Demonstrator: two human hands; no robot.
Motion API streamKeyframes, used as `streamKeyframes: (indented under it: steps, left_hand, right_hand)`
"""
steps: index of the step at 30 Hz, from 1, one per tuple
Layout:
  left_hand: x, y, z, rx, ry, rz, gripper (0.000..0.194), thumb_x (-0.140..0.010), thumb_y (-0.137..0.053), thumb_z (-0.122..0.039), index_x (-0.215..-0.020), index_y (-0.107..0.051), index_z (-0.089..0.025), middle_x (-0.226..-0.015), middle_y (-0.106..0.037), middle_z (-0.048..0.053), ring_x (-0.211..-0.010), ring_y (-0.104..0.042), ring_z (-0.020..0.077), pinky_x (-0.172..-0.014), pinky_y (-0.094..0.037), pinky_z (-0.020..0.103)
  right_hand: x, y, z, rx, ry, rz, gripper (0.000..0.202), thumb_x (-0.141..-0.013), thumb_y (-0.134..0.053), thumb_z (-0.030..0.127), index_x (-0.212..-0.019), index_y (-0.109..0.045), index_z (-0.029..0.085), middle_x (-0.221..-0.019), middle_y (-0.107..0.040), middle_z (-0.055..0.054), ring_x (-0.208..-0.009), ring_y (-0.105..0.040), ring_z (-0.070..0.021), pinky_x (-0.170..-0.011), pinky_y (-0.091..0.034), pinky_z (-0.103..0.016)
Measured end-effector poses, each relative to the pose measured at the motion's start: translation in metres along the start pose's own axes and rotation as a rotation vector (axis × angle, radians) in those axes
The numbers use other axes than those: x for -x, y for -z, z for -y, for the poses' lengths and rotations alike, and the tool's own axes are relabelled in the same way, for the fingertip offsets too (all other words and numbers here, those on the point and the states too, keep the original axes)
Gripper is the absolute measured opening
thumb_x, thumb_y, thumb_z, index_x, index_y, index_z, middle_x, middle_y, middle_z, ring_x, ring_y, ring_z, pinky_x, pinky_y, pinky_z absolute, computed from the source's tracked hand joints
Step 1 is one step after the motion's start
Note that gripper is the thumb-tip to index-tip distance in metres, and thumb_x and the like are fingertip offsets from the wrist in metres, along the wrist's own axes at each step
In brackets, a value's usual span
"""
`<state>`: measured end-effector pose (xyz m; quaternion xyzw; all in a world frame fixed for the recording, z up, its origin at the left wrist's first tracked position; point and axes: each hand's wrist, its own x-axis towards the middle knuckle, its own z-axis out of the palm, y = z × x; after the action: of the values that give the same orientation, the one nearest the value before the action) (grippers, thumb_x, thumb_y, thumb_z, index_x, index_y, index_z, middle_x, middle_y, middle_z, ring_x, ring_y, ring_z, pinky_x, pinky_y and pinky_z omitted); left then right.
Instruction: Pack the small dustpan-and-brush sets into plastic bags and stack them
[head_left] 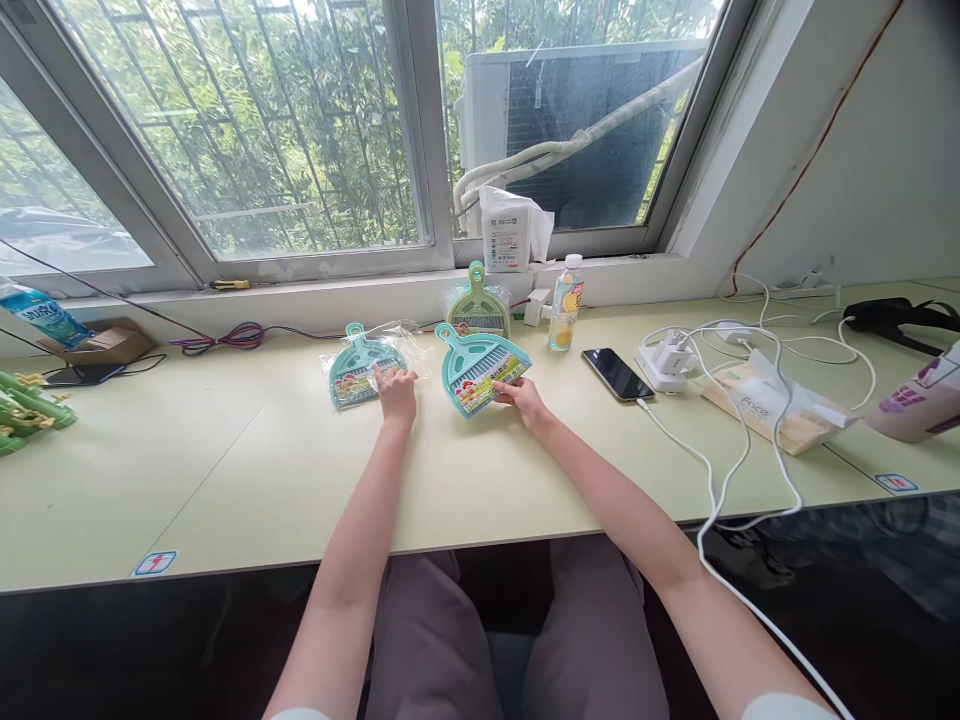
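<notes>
A teal dustpan-and-brush set point(480, 365) with a printed label is tilted up off the table, its lower right edge pinched by my right hand point(525, 400). Left of it, a similar teal set point(358, 372) in clear plastic wrap lies on the table. My left hand point(396, 393) touches the right side of that wrapped set; its fingers are bent, and whether they grip the wrap is unclear. Behind, a green set point(478, 305) leans upright against the sill wall.
A drink bottle point(565, 305), a phone point(619, 374), a power adapter point(666, 360) with white cables and a tissue pack point(780, 400) lie to the right. Bundled wires point(240, 338), a cardboard box point(112, 342) and green stalks point(30, 410) are left.
</notes>
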<state>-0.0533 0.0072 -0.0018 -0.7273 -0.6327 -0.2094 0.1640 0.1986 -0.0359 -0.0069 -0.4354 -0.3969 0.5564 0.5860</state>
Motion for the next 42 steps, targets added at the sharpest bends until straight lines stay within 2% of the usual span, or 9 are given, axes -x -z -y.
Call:
streamKeyframes:
  steps: [8,11,14,19,23,27,34,40,42]
  left_hand:
    - [0.000,0.009,0.003,0.098,0.032,-0.121,0.033,-0.074,-0.042,-0.003,-0.055,-0.063,-0.022,-0.079,-0.068,0.006,-0.109,-0.054,0.0287,-0.116,0.001,0.062]
    - [-0.001,0.012,0.000,0.103,0.065,-0.172,0.034,-0.078,-0.039,-0.005,-0.067,-0.067,-0.020,-0.089,-0.068,0.011,-0.118,-0.048,0.0321,-0.112,0.006,0.068]
    - [-0.001,0.011,-0.008,0.129,0.028,-0.192,0.033,-0.087,-0.036,-0.015,-0.097,-0.068,-0.017,-0.111,-0.064,0.014,-0.126,-0.043,0.0319,-0.114,0.006,0.065]
    - [0.003,-0.001,-0.020,0.134,-0.227,0.075,0.047,-0.092,-0.039,-0.038,-0.132,-0.049,-0.015,-0.141,-0.048,0.015,-0.136,-0.035,0.0288,-0.119,-0.006,0.055]
    - [0.007,-0.009,-0.020,0.115,-0.274,0.250,0.042,-0.093,-0.035,-0.027,-0.131,-0.052,-0.020,-0.144,-0.046,0.012,-0.137,-0.036,0.0287,-0.116,-0.013,0.059]
    - [0.006,-0.009,-0.018,0.161,-0.304,0.222,0.058,-0.080,-0.034,-0.003,-0.131,-0.055,-0.023,-0.140,-0.052,0.007,-0.134,-0.040,0.0242,-0.118,-0.009,0.055]
    - [0.003,-0.002,-0.019,0.150,-0.236,0.180,0.056,-0.082,-0.030,-0.001,-0.123,-0.061,-0.022,-0.117,-0.068,0.008,-0.120,-0.053,0.0206,-0.119,-0.012,0.048]
    - [0.003,-0.002,-0.014,0.091,-0.103,0.130,0.045,-0.083,-0.041,-0.009,-0.121,-0.062,-0.021,-0.150,-0.038,0.011,-0.144,-0.022,0.0315,-0.113,0.000,0.066]
    - [0.003,-0.005,-0.012,0.083,-0.066,0.150,0.043,-0.085,-0.041,-0.014,-0.122,-0.061,-0.018,-0.150,-0.037,0.014,-0.144,-0.021,0.0325,-0.113,0.001,0.066]
  right_hand:
    - [-0.003,0.002,-0.003,0.003,-0.014,-0.023,0.020,-0.068,-0.078,0.019,-0.085,-0.068,0.014,-0.089,-0.074,-0.006,-0.070,-0.070,-0.0143,-0.068,-0.060,-0.026]
    - [-0.003,0.002,-0.003,0.002,-0.019,-0.024,0.017,-0.070,-0.076,0.018,-0.085,-0.068,0.013,-0.089,-0.074,-0.006,-0.072,-0.070,-0.0144,-0.068,-0.060,-0.024]
    - [-0.002,0.001,-0.001,-0.002,-0.019,-0.024,0.016,-0.070,-0.076,0.017,-0.084,-0.068,0.014,-0.090,-0.074,-0.006,-0.072,-0.070,-0.0146,-0.069,-0.061,-0.026]
    - [-0.001,0.001,0.001,0.006,-0.028,-0.040,0.016,-0.069,-0.076,0.017,-0.083,-0.067,0.013,-0.091,-0.074,-0.007,-0.070,-0.070,-0.0138,-0.070,-0.061,-0.026]
    - [-0.001,0.001,0.000,0.018,-0.032,-0.047,0.019,-0.068,-0.078,0.017,-0.084,-0.067,0.013,-0.089,-0.074,-0.006,-0.067,-0.069,-0.0132,-0.069,-0.061,-0.026]
    - [0.000,0.001,0.001,0.020,-0.032,-0.042,0.018,-0.069,-0.077,0.017,-0.084,-0.067,0.014,-0.090,-0.074,-0.006,-0.069,-0.070,-0.0137,-0.070,-0.061,-0.026]
    - [-0.001,0.001,0.001,0.031,-0.044,-0.044,0.018,-0.069,-0.077,0.016,-0.083,-0.066,0.014,-0.090,-0.074,-0.007,-0.070,-0.070,-0.0146,-0.073,-0.061,-0.028]
    - [0.002,0.000,0.003,0.023,-0.040,-0.019,0.014,-0.072,-0.074,0.014,-0.084,-0.068,0.013,-0.091,-0.074,-0.008,-0.073,-0.070,-0.0153,-0.073,-0.061,-0.028]
    - [0.003,-0.001,0.004,0.030,-0.043,-0.026,0.014,-0.071,-0.075,0.014,-0.083,-0.068,0.012,-0.091,-0.074,-0.008,-0.072,-0.070,-0.0152,-0.072,-0.061,-0.028]
